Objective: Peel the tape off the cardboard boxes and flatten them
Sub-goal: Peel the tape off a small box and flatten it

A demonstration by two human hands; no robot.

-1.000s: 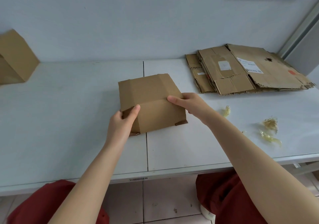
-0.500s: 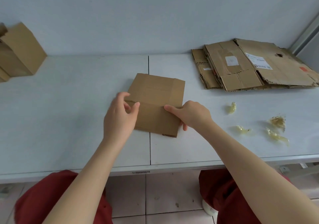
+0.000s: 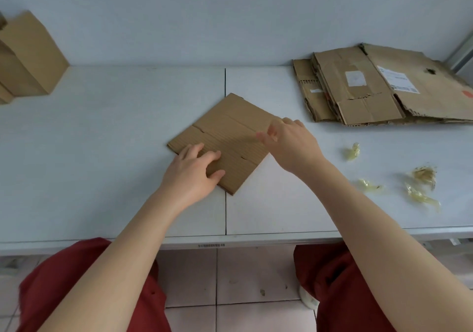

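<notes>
White table (image 3: 102, 152) fills the middle here, two panels butted together, a dark seam (image 3: 225, 211) running from the back edge to the front. On the front lip, just left of that seam, a small barcode label (image 3: 211, 245). Behind, a plain pale wall (image 3: 179, 19); far right, a grey metal rail (image 3: 460, 52) slanting up it. Below the table edge, pinkish floor tiles (image 3: 230, 280) with pale grout lines and a few marks
</notes>
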